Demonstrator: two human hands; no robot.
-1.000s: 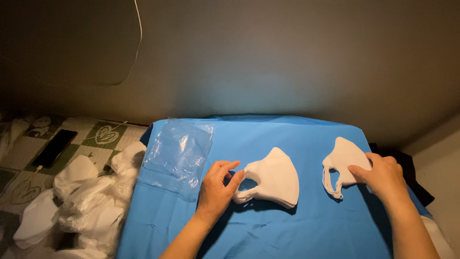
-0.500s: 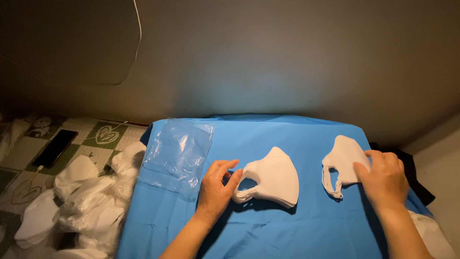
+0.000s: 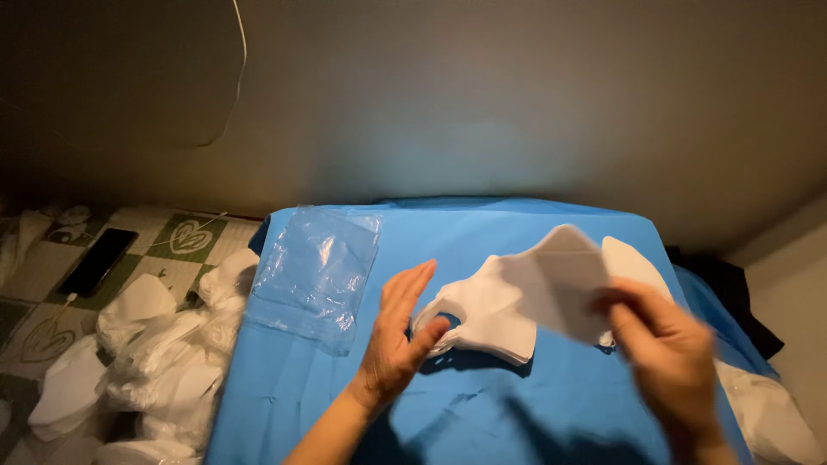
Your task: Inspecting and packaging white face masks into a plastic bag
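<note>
The left hand [image 3: 398, 331] rests on the blue surface [image 3: 482, 405] with its fingers stretched out and slightly spread, the thumb pressed against the near edge of a stack of white masks [image 3: 482, 319] that lies flat near the middle of the cloth; the hand is open and flat, steadying the stack rather than closing around anything. The right hand [image 3: 668, 357] is blurred, raised a little above the surface to the right of the stack, and its fingers are pinched on the lower right edge of a single white mask [image 3: 560, 280], which it holds lifted and tilted over the stack, partly overlapping it. Behind that held mask the pointed edge of another white mask [image 3: 633, 263] shows, lying on the cloth near the right border. To the left of the left hand a clear plastic bag [image 3: 317, 274] lies flat on the blue surface, near its far left corner and apart from the hand. Beyond the left border of the surface a heap of white masks [image 3: 155, 362] sits on a patterned floor mat [image 3: 185, 237], and a dark phone [image 3: 97, 261] lies on that mat further left.
</note>
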